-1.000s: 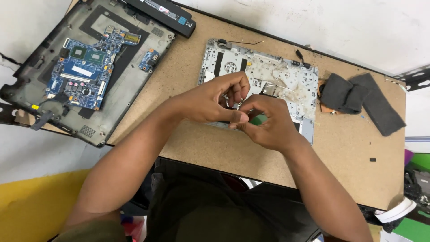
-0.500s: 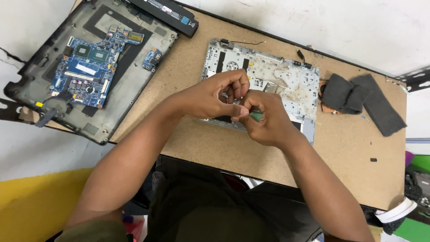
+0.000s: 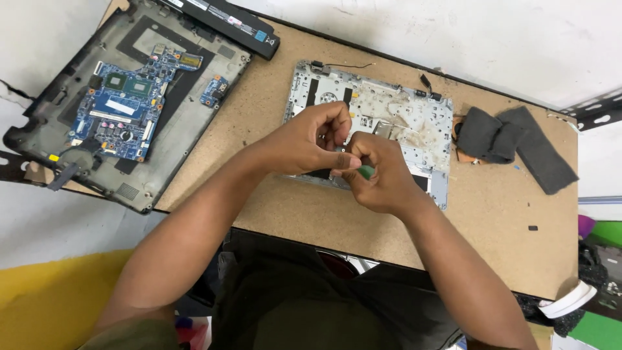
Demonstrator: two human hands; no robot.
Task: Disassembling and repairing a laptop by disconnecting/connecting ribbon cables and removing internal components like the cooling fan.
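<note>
Green-handled tool point(image 3: 367, 172), mostly hidden, sits gripped in the curled right hand point(image 3: 379, 174), touching the left hand point(image 3: 316, 137), whose fingers pinch something too small to identify, both over the silver laptop panel point(image 3: 414, 123), with the opened laptop base point(image 3: 123, 104) well left.

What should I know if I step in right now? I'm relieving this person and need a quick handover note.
Left hand: fingers pinched over the silver laptop panel.
Right hand: closed on a green-handled tool, tip hidden between both hands.
Laptop base with the blue circuit board lies far left, black battery above it, dark grey pads to the right.
Done: laptop already opened up.
Left: cannot tell.
</note>
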